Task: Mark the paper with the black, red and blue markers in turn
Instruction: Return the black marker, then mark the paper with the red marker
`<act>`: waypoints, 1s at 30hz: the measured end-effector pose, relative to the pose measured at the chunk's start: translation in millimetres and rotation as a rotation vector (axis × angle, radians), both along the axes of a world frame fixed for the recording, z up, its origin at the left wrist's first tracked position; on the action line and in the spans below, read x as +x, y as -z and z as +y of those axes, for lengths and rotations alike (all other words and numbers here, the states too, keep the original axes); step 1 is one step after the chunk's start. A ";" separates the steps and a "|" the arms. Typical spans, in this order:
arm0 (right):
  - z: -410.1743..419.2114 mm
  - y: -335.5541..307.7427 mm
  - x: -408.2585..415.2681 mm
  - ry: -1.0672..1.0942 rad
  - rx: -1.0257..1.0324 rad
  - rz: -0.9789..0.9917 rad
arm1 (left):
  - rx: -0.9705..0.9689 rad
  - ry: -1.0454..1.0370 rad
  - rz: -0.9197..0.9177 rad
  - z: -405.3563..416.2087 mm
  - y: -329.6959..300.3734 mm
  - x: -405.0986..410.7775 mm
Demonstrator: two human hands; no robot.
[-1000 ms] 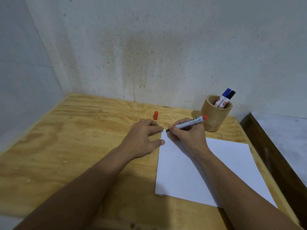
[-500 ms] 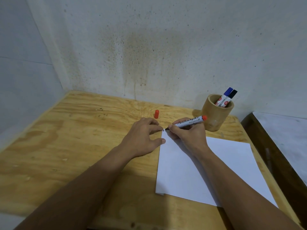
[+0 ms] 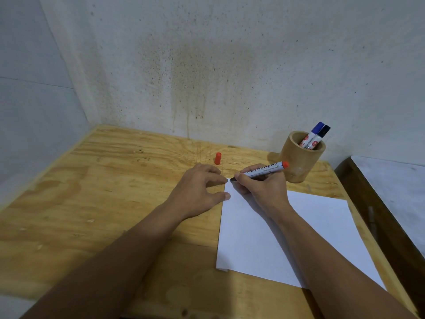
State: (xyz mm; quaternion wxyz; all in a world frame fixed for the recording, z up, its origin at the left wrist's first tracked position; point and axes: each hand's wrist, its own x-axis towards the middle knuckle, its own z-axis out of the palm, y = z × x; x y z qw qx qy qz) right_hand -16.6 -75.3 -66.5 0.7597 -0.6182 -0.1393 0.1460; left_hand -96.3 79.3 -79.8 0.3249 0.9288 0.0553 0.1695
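Note:
A white sheet of paper (image 3: 253,238) lies on the right part of the plywood table (image 3: 103,192). My right hand (image 3: 262,187) grips the uncapped red marker (image 3: 264,169), its tip touching the sheet's far left corner. My left hand (image 3: 197,187) rests flat with fingers spread, its fingertips at the paper's left edge beside that corner. The marker's red cap (image 3: 217,158) stands upright on the table behind my left hand. The blue marker (image 3: 313,133) and black marker (image 3: 320,136) stand capped in a wooden cup (image 3: 299,162).
The table sits in a corner of stained white walls. A dark wooden edge (image 3: 379,215) of another white-topped surface runs along the right. The wooden cup stands just behind my right hand.
The marker tip has crept slightly left toward the paper's corner. Both hands otherwise stay put; the view shifts a little.

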 end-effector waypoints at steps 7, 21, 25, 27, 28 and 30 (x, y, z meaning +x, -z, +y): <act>0.9 -3.0 -1.1 0.028 -0.095 -0.070 | -0.040 -0.007 0.012 -0.1 -0.9 0.0; 0.5 -4.2 -2.6 0.013 -0.098 -0.055 | -0.070 -0.001 0.014 1.4 0.5 -0.2; 1.0 -4.1 -3.2 0.009 -0.094 -0.044 | -0.059 -0.005 0.018 1.4 0.3 0.1; 0.5 -4.6 -2.8 0.014 -0.127 -0.066 | -0.057 -0.009 0.027 1.2 0.0 0.2; 0.4 -4.9 -2.7 0.018 -0.154 -0.085 | -0.061 -0.012 0.031 0.8 -0.4 0.1; 0.1 -4.6 -2.2 0.029 -0.197 -0.119 | -0.063 -0.017 0.033 -0.2 -1.4 -0.2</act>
